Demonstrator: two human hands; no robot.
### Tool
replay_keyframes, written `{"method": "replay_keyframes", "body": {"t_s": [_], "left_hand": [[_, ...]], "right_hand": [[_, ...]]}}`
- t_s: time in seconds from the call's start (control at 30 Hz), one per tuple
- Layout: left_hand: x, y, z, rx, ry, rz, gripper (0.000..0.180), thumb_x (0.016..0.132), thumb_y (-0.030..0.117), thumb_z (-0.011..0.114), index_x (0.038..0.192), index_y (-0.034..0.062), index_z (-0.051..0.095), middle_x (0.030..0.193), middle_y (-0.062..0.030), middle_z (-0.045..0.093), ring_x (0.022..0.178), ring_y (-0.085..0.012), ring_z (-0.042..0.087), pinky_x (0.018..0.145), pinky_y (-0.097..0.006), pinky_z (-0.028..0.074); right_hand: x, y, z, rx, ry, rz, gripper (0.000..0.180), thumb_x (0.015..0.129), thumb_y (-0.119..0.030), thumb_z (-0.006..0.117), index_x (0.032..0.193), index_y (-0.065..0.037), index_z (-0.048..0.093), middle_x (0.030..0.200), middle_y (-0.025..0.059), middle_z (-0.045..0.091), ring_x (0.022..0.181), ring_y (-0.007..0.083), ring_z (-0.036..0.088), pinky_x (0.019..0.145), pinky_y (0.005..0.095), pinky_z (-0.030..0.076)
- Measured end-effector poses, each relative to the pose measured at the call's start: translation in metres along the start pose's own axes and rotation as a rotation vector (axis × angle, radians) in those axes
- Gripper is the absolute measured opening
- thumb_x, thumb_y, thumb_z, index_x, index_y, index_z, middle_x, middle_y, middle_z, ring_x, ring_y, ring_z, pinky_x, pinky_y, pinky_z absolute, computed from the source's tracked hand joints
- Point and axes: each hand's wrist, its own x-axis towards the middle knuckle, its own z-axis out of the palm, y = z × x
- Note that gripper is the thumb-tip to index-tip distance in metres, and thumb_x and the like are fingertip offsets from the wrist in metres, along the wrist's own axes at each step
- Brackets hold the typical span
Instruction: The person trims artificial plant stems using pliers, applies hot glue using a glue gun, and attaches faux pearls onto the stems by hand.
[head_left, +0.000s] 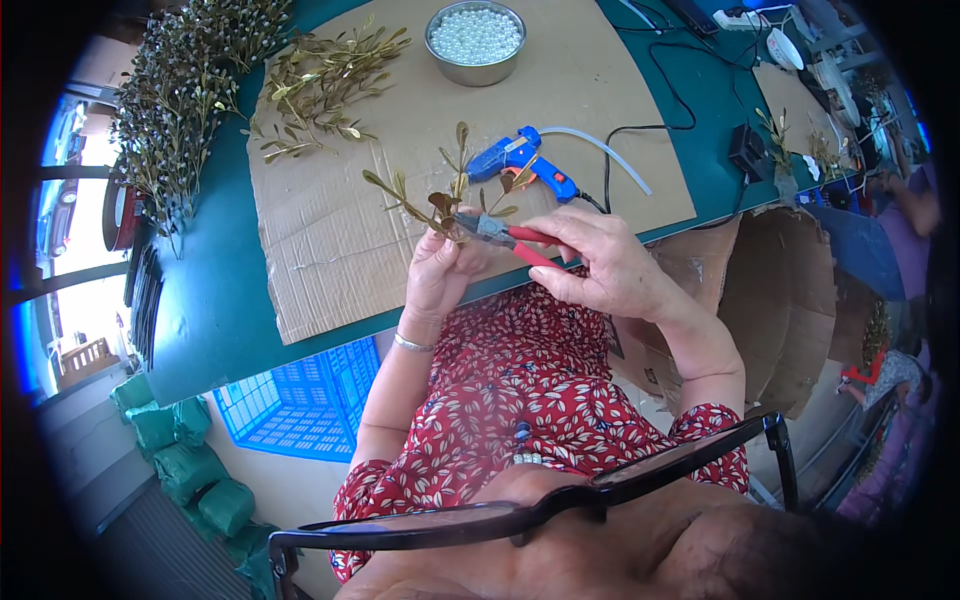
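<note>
My left hand pinches the lower end of an artificial leaf sprig, with golden-brown leaves fanning out above the fingers. In my right hand is a pair of pliers with red handles. The metal jaws of the pliers reach the base of the sprig, right by my left fingertips; whether they are closed on the stem I cannot tell. Just beyond the pliers a blue glue gun lies on the cardboard sheet, a translucent glue stick sticking out of its back.
A metal bowl of pearly beads stands at the far edge of the cardboard. Loose leaf sprigs lie beside it, and a large heap of sprigs fills the left. A black cable crosses the green table. A blue crate sits below.
</note>
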Motion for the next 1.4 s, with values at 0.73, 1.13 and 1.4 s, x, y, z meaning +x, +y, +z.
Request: {"method": "replay_keyframes", "body": {"t_s": [0.73, 1.13, 1.4], "left_hand": [[-0.001, -0.008, -0.013, 0.026, 0.057, 0.080, 0.045, 0.085, 0.016, 0.064, 0.126, 0.0071, 0.047, 0.070, 0.0013, 0.044, 0.065, -0.0105, 0.038, 0.062, -0.024, 0.033], [0.005, 0.002, 0.007, 0.413, 0.186, 0.184, 0.038, 0.091, 0.007, 0.055, 0.124, 0.0093, 0.038, 0.090, -0.0119, 0.061, 0.064, -0.0099, 0.052, 0.063, -0.023, 0.043], [0.008, 0.002, 0.018, 0.707, 0.333, 0.463, 0.038, 0.092, 0.003, 0.050, 0.126, 0.0003, 0.033, 0.110, -0.0100, 0.056, 0.102, -0.0127, 0.051, 0.089, -0.024, 0.040]], "right_hand": [[-0.032, 0.007, 0.058, 1.306, 0.075, 0.459, 0.039, 0.087, -0.018, 0.057, 0.117, 0.005, 0.051, 0.090, 0.0079, 0.060, 0.068, 0.0085, 0.053, 0.057, 0.0195, 0.044], [-0.051, 0.034, 0.045, 1.126, 0.306, 0.486, 0.037, 0.085, -0.014, 0.058, 0.115, 0.006, 0.051, 0.092, 0.0078, 0.059, 0.075, 0.0097, 0.054, 0.064, 0.0216, 0.045], [-0.046, 0.015, 0.051, 0.690, 0.329, 0.456, 0.045, 0.080, -0.012, 0.066, 0.118, 0.007, 0.051, 0.102, 0.0070, 0.059, 0.094, 0.0102, 0.055, 0.085, 0.0250, 0.043]]}}
